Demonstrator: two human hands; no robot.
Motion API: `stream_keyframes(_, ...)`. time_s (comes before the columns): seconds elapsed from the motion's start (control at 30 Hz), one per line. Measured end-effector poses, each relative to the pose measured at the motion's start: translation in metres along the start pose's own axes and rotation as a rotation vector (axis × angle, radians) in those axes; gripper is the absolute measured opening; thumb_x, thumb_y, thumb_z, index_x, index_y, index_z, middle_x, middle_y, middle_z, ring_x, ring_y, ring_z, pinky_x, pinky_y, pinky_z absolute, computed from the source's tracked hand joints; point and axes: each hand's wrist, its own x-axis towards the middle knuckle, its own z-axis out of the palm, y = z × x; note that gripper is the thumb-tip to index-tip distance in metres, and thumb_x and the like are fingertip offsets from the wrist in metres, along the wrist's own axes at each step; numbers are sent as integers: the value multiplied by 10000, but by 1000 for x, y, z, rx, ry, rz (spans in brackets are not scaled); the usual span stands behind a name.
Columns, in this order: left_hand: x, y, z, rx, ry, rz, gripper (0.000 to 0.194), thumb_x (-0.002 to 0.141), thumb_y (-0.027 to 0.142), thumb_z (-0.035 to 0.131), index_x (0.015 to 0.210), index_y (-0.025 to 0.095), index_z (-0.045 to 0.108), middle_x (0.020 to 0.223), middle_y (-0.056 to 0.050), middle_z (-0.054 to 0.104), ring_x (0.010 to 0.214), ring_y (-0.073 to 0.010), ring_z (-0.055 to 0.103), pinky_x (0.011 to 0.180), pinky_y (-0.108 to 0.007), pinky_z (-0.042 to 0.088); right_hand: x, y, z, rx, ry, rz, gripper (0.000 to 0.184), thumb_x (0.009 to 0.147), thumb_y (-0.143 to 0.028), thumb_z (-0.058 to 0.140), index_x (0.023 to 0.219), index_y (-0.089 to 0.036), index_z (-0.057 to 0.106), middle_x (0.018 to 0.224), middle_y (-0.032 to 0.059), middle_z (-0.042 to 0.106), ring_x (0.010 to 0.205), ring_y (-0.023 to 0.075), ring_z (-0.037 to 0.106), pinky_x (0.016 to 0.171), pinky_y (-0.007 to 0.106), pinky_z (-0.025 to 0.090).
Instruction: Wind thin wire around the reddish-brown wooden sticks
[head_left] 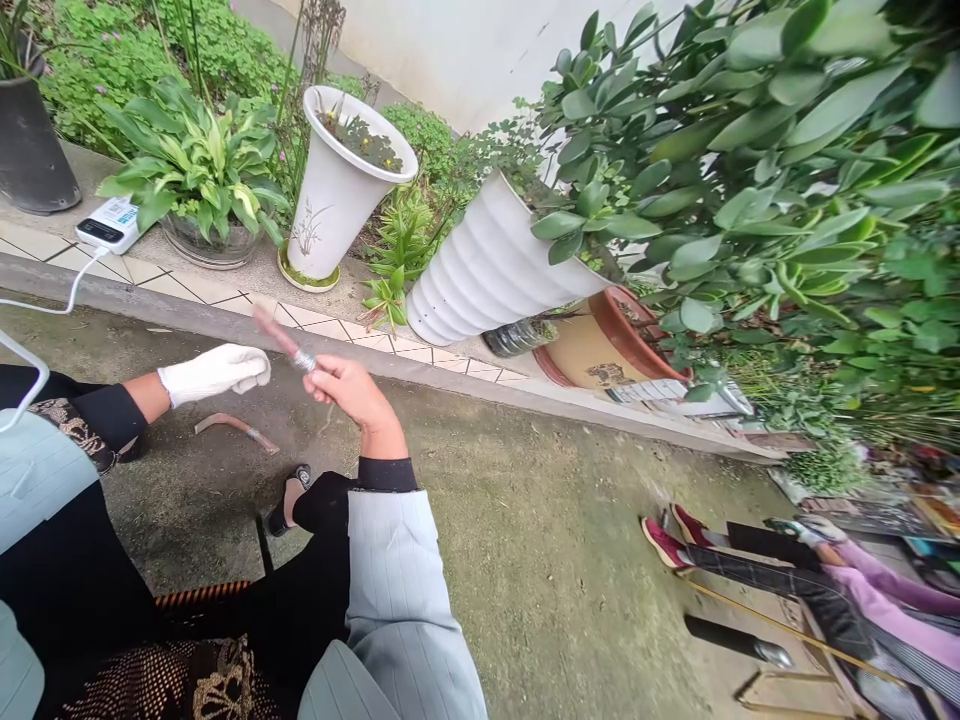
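My right hand, bare, is closed around one end of a short reddish-brown rod with silvery wire wound round it close to my fingers. The rod points up and left, its far end blurred. To the left, my left hand wears a white knitted glove. Its fingers are curled together beside the rod, apart from it, and whatever they may hold is hidden. Below the hands, a bent reddish-brown piece with a similar silvery band lies on the ground.
A tiled ledge carries a white flowerpot, a ribbed white pot, a tan pot and a white device with a cable. At right sits another person in red shoes, hands gloved.
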Motion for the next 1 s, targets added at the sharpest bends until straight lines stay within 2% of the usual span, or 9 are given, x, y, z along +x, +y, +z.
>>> stream_keyframes(0.17,-5,12,16,-79,-312,-60,377,930,434,416,786,124,575,678,-18,551,574,-105,431,554,-221,378,8,8,-14,161,550,-70,209,834,-361,519,859,-158,561,720,-10,551,555,61,452,503,175,362)
stream_keyframes(0.23,-10,23,16,-55,-362,-31,353,920,416,440,775,126,580,716,-23,568,581,-101,432,559,-218,376,12,13,-20,63,643,25,205,860,-336,481,896,-158,575,733,-2,565,550,69,459,509,186,364)
stream_keyframes(0.33,-16,31,6,-73,-353,-49,359,918,417,444,759,121,570,705,-22,562,571,-99,451,552,-215,386,14,17,-22,-330,610,234,197,860,-309,500,916,-167,625,738,15,605,582,99,494,560,217,375)
stream_keyframes(0.4,-18,29,-4,-69,-262,-23,361,908,430,463,788,112,585,730,-36,587,630,-119,493,600,-226,415,14,18,-16,-619,444,348,181,842,-303,542,899,-176,659,730,28,628,615,124,519,589,238,372)
stream_keyframes(0.5,-18,20,-17,27,-109,0,359,888,439,498,832,99,599,791,-46,620,713,-140,514,684,-245,431,15,16,2,-768,-85,436,128,803,-256,587,798,-164,676,672,20,624,590,119,525,576,237,359)
stream_keyframes(0.6,-16,16,-22,151,-13,-38,353,891,429,495,840,97,601,776,-24,612,713,-132,502,693,-234,415,14,12,17,-575,-583,360,118,794,-232,593,783,-149,676,631,-15,594,537,80,498,544,205,359)
stream_keyframes(0.7,-13,16,-21,184,52,-54,324,898,396,473,836,103,599,763,-12,600,697,-123,484,670,-222,399,8,3,18,-287,-712,196,201,790,-271,612,922,-136,681,675,-23,593,566,66,493,561,188,391)
stream_keyframes(0.83,-8,8,-15,93,56,-49,335,900,407,445,823,109,577,762,-24,581,680,-123,470,648,-228,398,-5,-6,5,-13,-523,48,354,758,-338,654,1029,-109,659,715,-12,585,590,69,484,575,202,418)
stream_keyframes(1.0,-4,3,-3,7,-51,-48,311,891,392,461,815,112,573,754,-31,577,646,-116,455,619,-227,390,-2,2,-6,71,-11,-47,295,778,-394,621,891,-123,644,717,-1,567,578,68,464,540,193,386)
